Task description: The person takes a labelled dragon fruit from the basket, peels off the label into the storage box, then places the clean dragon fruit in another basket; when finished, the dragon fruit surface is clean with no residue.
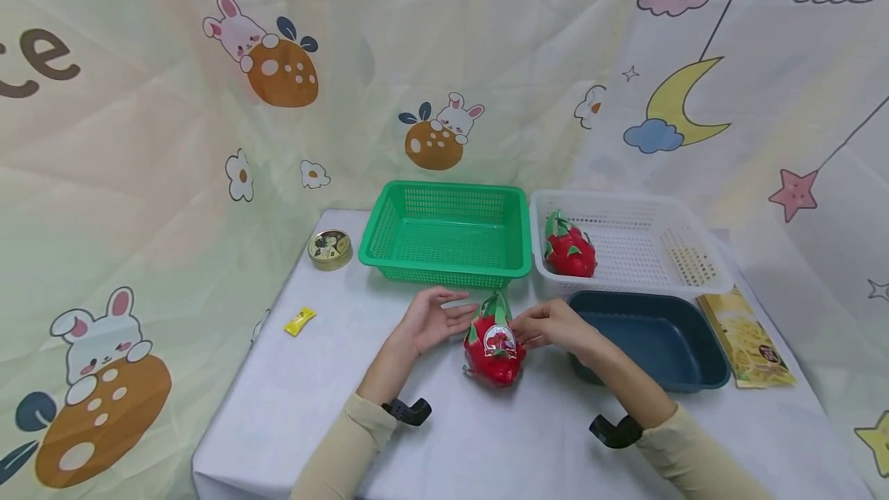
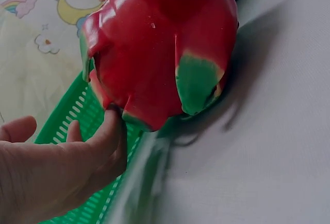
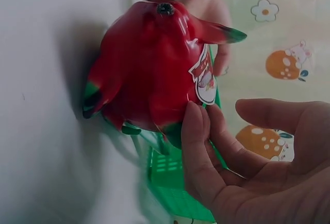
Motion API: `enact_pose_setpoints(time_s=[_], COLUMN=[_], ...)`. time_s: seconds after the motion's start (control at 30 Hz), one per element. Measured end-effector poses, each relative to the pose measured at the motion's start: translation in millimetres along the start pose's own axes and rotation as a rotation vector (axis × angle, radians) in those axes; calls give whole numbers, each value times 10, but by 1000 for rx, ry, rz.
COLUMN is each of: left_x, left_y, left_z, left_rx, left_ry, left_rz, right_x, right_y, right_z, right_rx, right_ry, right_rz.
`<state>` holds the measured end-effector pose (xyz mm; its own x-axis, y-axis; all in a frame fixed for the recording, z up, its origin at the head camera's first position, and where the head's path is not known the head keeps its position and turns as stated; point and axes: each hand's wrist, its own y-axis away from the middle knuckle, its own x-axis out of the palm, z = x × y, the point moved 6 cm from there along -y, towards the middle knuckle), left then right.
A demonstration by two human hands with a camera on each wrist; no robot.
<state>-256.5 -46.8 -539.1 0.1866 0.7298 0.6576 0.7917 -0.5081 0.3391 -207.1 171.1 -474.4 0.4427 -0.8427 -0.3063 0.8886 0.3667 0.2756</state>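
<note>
A red dragon fruit [image 1: 495,349] with green leaf tips and a round white sticker lies on the white table between both hands. My left hand [image 1: 434,320] is at its left side, fingers fairly straight; in the left wrist view the fingertips touch the fruit's lower edge. From the right, my right hand [image 1: 552,326] reaches to the sticker side. In the right wrist view its fingertips [image 3: 193,113] touch the skin near the sticker [image 3: 206,82], while the thumb stands apart. A second dragon fruit [image 1: 571,251] sits in the white basket [image 1: 667,284], at its left end.
A green basket [image 1: 444,272] stands at the back, left of the white one. A dark blue tub [image 1: 649,376] is right of the hands, beside a yellow packet [image 1: 746,338]. On the left lie a round tin [image 1: 329,250] and a small yellow wrapped piece [image 1: 300,321].
</note>
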Motion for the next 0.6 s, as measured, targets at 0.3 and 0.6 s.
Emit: enact_pose_setpoints(time_s=[0.3, 0.6], left_x=[23, 28], left_y=[60, 118], left_z=[-39, -43], left_rx=[13, 23], left_ry=[43, 89], left_rz=[9, -11], right_x=[32, 110], right_y=[7, -64], right_z=[72, 31], right_rx=[36, 58], right_ry=[59, 48], right_rz=[-47, -16])
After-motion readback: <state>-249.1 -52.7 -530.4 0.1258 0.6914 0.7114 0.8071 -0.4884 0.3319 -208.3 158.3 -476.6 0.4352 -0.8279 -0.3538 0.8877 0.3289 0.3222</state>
